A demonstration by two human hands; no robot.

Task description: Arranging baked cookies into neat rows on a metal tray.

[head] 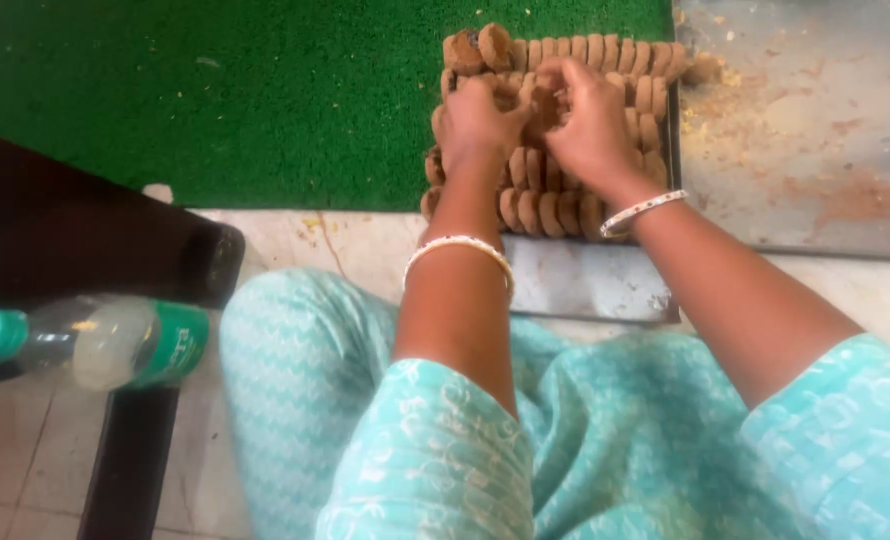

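Several round brown discs (605, 55), like biscuits standing on edge, fill rows on a flat metal tray (585, 285) in front of me. My left hand (477, 122) and my right hand (590, 118) rest on the middle rows, fingers curled around a few discs where the hands meet. Each wrist wears a white bangle. Two discs (477, 47) lie tilted on top at the far left corner of the stack. The discs under my palms are hidden.
A second metal tray (815, 130) with crumbs lies to the right. Green turf mat (245, 90) covers the floor at the left. A dark stool leg (75, 230) and a plastic bottle (95, 342) with a green cap sit at my left. My knees in light turquoise cloth fill the foreground.
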